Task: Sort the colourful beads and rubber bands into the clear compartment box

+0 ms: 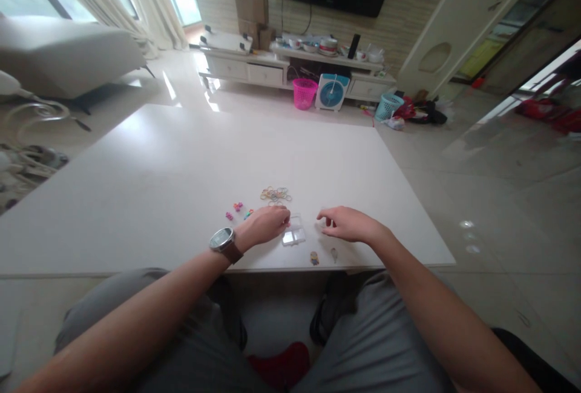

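A small clear compartment box [294,236] lies on the white table [218,157] close to its near edge. My left hand [269,222], with a watch [222,239] on the wrist, is over the box's left side. Its fingers are pinched together, and a speck of pink shows at the tips, too small to name. To the right of the box is my right hand [347,224], fingers apart and slightly curled. Something faint and see-through shows by its fingertips; I cannot tell whether they touch it. Colourful hair bands [276,194] lie in a loose pile behind the box.
Small pink clips [238,206] lie left of the box. Near the front edge are a yellow cartoon figure [315,258] and a small pale charm [334,254]. Beyond the table stand a pink basket [304,94], a blue fan [332,91] and a TV cabinet [265,74].
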`<state>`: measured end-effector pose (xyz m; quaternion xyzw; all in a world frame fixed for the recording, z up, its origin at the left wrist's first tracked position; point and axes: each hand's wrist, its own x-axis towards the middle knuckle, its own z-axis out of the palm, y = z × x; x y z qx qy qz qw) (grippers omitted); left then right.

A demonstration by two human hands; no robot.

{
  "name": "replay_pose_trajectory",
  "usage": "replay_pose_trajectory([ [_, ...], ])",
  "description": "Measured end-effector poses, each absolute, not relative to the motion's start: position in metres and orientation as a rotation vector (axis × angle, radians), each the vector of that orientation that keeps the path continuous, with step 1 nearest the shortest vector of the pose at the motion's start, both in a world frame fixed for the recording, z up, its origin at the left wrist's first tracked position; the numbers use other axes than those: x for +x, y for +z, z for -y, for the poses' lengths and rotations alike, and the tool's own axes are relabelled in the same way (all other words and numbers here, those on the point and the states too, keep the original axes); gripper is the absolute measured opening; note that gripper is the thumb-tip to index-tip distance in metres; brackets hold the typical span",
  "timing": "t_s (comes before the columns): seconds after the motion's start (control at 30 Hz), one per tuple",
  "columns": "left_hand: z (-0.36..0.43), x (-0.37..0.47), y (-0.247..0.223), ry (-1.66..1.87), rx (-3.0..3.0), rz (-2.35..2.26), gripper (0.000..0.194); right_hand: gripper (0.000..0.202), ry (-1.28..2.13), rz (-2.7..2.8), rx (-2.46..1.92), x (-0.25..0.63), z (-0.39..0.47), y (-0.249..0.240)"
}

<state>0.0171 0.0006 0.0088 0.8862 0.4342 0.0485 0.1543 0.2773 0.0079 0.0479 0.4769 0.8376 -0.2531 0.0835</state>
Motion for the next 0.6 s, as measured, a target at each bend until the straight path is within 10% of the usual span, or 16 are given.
replay_pose_trajectory([
  [0.6, -0.0058, 0.0116, 0.0040, 0.079, 2.524, -1.220, 0.022, 0.039, -0.721, -2.486, 1.400, 0.2759, -0.0072, 0.0467],
])
